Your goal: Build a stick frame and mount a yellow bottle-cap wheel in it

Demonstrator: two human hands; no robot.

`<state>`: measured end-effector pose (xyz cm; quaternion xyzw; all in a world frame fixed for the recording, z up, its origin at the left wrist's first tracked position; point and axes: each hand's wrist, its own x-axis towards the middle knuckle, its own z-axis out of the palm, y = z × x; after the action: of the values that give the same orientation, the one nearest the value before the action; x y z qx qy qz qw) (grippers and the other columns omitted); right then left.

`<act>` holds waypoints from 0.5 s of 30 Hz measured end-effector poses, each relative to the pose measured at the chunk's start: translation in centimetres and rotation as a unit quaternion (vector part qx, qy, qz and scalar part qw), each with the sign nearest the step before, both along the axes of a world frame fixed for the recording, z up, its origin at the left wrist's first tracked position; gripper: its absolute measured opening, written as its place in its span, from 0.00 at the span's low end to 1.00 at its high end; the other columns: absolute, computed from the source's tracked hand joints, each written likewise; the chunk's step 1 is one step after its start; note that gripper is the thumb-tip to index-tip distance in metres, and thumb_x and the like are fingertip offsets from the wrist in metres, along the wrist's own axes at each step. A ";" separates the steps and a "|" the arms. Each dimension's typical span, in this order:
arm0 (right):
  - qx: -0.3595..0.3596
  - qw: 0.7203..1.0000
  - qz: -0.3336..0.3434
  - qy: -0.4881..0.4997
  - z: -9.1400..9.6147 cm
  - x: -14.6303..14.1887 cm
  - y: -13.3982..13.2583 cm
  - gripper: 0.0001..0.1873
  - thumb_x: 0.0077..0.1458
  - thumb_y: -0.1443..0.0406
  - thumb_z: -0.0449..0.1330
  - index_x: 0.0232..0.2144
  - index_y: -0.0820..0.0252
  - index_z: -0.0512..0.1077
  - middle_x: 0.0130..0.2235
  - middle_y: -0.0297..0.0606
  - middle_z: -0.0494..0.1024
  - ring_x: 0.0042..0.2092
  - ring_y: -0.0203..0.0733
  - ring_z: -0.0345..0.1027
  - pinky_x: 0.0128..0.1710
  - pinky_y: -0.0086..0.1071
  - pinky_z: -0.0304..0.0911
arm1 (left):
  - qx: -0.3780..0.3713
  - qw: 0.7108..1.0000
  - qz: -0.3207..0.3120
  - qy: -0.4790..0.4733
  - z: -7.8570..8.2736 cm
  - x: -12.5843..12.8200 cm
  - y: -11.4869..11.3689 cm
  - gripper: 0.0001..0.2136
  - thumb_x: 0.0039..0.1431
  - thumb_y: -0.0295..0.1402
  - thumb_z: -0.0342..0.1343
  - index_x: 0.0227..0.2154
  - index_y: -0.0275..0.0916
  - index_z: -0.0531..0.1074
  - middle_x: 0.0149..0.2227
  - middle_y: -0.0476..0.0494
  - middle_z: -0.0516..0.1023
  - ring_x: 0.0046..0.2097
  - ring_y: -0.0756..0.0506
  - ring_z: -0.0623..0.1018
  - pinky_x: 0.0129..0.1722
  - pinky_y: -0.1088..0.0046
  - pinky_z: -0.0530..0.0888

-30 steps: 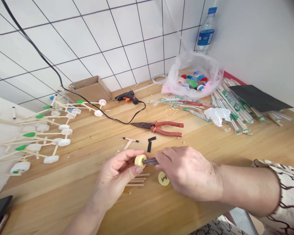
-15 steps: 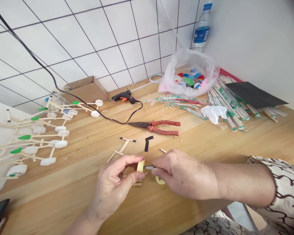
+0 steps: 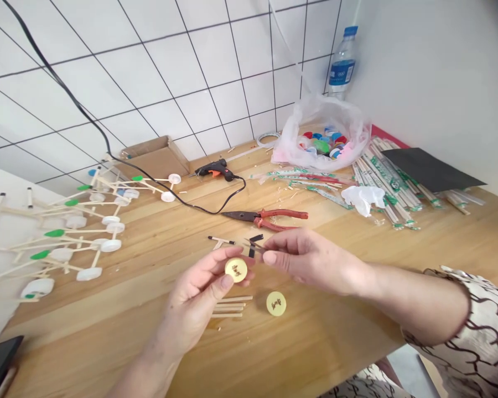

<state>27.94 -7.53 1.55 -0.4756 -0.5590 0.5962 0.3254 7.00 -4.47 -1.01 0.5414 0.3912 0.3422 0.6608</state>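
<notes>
Between the thumb and fingers of my left hand (image 3: 205, 290) is a yellow bottle cap (image 3: 235, 270), its top with brown writing turned up towards me. My right hand (image 3: 305, 257) grips a thin, pointed metal tool (image 3: 255, 245); its rear part is hidden in the fingers, so I cannot tell its kind. The tool's tip is just above the cap and apart from it. A second yellow bottle cap (image 3: 276, 303) lies on the table below my right hand. Several cut wooden sticks (image 3: 232, 307) lie beside my left hand. Black strips (image 3: 255, 240) are behind the tool.
Red-handled pliers (image 3: 280, 215) and a black glue gun (image 3: 216, 168) with its cord lie behind my hands. Stick-and-cap models (image 3: 89, 243) stand at left. At the back right are a plastic bag (image 3: 323, 149) of caps, wrapped chopsticks (image 3: 388, 177) and a bottle (image 3: 342, 66).
The held cap has turned from edge-on to show its top. My right hand has lifted the tool up and away from it, uncovering the second cap. The whole view has shifted slightly.
</notes>
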 end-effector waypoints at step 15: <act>-0.081 0.993 0.016 0.081 -1.8 -1.3 0.1 0.18 0.46 0.54 0.65 0.33 0.64 0.71 0.27 0.29 0.67 0.26 0.30 0.55 0.26 0.26 0.51 | 0.050 0.996 -0.042 0.068 -0.6 -0.2 -1.0 0.09 0.54 0.34 0.60 0.39 0.43 0.75 0.35 0.48 0.77 0.34 0.49 0.75 0.31 0.78 0.73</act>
<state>26.65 -7.47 -0.29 -0.4408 -0.4885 0.6814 0.3206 6.84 -5.49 -1.59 0.6119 0.3941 0.2958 0.6187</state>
